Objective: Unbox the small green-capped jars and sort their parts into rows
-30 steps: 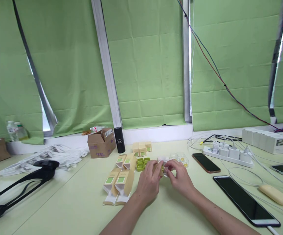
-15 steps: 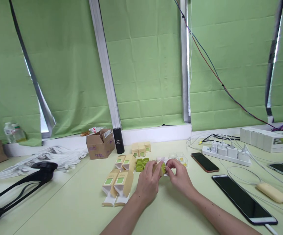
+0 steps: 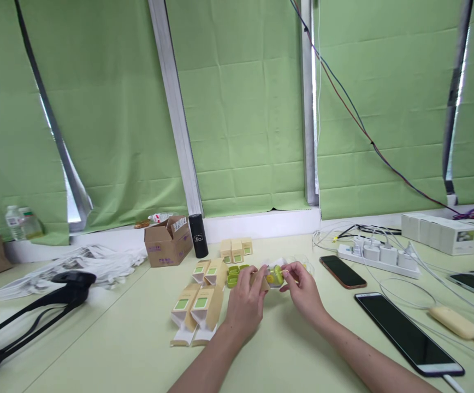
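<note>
Both my hands meet above the pale green table (image 3: 110, 349). My left hand (image 3: 246, 301) is closed around a small tan carton. My right hand (image 3: 304, 290) pinches a clear plastic insert holding a small green case (image 3: 276, 274) and holds it against the carton's open end. Just behind my hands lie two loose green cases (image 3: 234, 272) and clear plastic inserts (image 3: 307, 264). Several tan cartons with green labels (image 3: 198, 305) lie open-ended to the left of my left hand.
Three small closed cartons (image 3: 236, 248), a black cylinder (image 3: 198, 235) and a brown cardboard box (image 3: 167, 245) stand further back. Two phones (image 3: 409, 333), a power strip with chargers (image 3: 378, 254) and cables fill the right side. A black strap device (image 3: 36, 305) lies at left.
My hands have lifted slightly off the table. The green case in its clear insert now shows more plainly between my fingertips, raised and turned toward the carton.
</note>
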A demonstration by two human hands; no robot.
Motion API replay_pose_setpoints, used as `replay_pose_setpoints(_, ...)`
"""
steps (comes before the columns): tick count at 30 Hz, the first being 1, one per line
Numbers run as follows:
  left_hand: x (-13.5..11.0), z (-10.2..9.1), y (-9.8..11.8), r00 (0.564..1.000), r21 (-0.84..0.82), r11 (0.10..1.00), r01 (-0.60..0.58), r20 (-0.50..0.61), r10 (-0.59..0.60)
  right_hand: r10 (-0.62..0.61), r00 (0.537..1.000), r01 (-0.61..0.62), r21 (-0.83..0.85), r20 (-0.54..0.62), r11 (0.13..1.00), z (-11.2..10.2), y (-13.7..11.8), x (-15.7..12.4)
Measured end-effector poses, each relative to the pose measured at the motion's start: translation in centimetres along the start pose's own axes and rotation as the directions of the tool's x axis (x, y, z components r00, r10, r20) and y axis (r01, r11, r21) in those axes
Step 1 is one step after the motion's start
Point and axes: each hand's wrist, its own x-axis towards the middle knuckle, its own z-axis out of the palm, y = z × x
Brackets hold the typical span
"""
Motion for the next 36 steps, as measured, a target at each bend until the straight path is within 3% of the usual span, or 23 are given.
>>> replay_pose_setpoints(7,0.1,-0.1,-0.5,0.987,-0.1,0.983,0.152,-0.033,-0.156,0.024,0.997,-0.013,0.161,-0.071,0.987,-0.4,0.1,0.7)
replay_pose_setpoints(14,0.4,-0.2,-1.3,0.911,-0.336,0.871,0.359,-0.078,-0.405,0.002,1.0,0.0,0.053,-0.031,0.999,-0.7,0.2,0.8)
replay_pose_setpoints(18,0.6,0.3,-1.6,0.853,-0.547,0.727,0.414,-0.045,-0.52,-0.02,0.998,0.025,-0.08,0.067,0.997,-0.6,0.4,0.5)
replay_pose_setpoints(23,1.0,0.5,-1.7,0.817,-0.768,0.512,0.386,0.026,-0.577,-0.021,0.978,0.075,-0.253,0.209,0.965,-0.4,0.4,0.1)
replay_pose_setpoints(29,1.3,0.3,-1.9,0.762,-0.856,0.331,0.396,0.106,-0.639,-0.005,0.959,0.12,-0.395,0.282,0.911,-0.4,0.7,-0.3)
replay_pose_setpoints(36,1.3,0.8,-2.0,0.666,-0.914,-0.009,0.405,0.302,-0.682,-0.015,0.944,0.176,-0.465,0.33,0.868,-0.4,0.6,-0.8)
